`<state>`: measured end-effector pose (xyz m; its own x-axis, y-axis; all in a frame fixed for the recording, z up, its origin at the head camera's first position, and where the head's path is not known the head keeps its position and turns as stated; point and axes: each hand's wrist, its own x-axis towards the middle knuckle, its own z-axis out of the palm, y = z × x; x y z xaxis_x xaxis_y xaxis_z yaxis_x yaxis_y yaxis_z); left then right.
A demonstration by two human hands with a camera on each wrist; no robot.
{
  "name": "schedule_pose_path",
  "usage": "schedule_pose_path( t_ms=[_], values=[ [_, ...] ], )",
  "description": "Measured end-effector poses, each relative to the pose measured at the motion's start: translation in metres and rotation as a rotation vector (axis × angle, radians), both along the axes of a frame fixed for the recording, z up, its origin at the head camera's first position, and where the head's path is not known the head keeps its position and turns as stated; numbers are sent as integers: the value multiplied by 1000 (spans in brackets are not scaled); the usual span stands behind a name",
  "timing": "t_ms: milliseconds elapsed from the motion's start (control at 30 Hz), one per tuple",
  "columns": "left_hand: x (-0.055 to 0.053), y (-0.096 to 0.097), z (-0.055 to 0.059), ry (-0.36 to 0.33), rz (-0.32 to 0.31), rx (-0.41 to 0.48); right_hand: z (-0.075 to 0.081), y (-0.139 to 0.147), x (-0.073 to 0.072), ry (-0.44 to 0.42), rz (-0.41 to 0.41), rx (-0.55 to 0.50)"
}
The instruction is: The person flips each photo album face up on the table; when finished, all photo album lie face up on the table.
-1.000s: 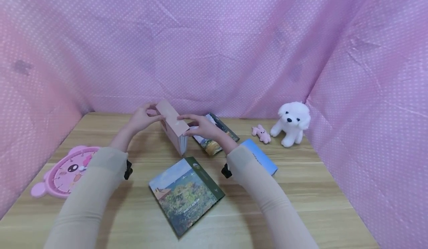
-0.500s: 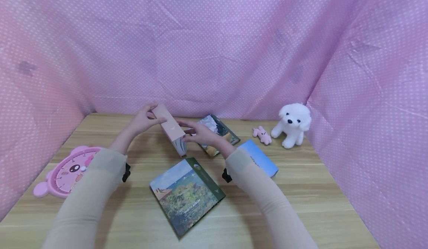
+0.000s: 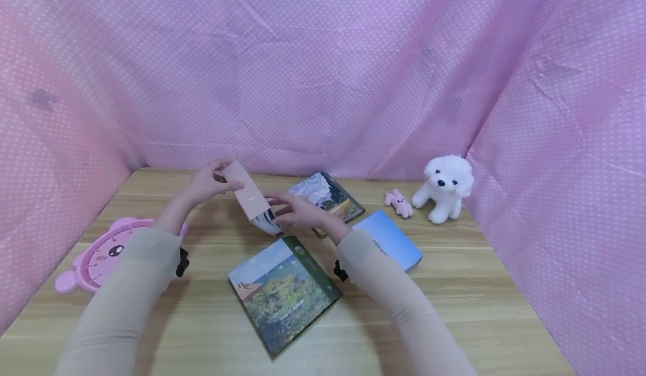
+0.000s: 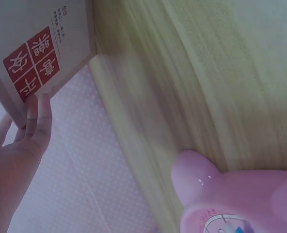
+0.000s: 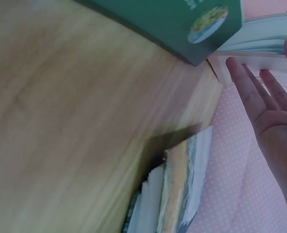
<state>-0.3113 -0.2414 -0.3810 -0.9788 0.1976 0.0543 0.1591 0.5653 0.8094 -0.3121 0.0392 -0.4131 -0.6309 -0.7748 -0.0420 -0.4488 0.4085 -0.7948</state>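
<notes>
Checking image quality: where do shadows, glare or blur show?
Head: soft shadows on the table beside the sleeves; left wrist: white glints on the pink clock, printing on the held album fairly clear; right wrist: dim, lettering on the green album too soft to read.

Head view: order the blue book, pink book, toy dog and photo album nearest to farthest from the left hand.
1. Pink book: in the left hand.
2. Photo album: front middle.
3. Blue book: right.
4. Toy dog: far right.
</notes>
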Motion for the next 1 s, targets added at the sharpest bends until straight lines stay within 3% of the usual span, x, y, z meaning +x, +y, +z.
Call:
schedule_pose_path(
  t_ms=[233, 400, 533, 733, 1000],
  values=[
    [-1, -3, 0, 28, 11, -36, -8, 1, 1, 23, -22, 121],
    [-2, -11, -2, 48, 10, -79, -11, 1, 0, 34, 6, 127],
    [0, -18, -6, 26, -17, -90, -10, 0, 0, 52, -6, 151],
    [1, -26, -14, -4, -45, -88, -11, -2, -4, 107, -35, 210],
    [2, -29, -30, -13, -15, -120, -14, -3, -8, 198, -75, 293]
  ],
)
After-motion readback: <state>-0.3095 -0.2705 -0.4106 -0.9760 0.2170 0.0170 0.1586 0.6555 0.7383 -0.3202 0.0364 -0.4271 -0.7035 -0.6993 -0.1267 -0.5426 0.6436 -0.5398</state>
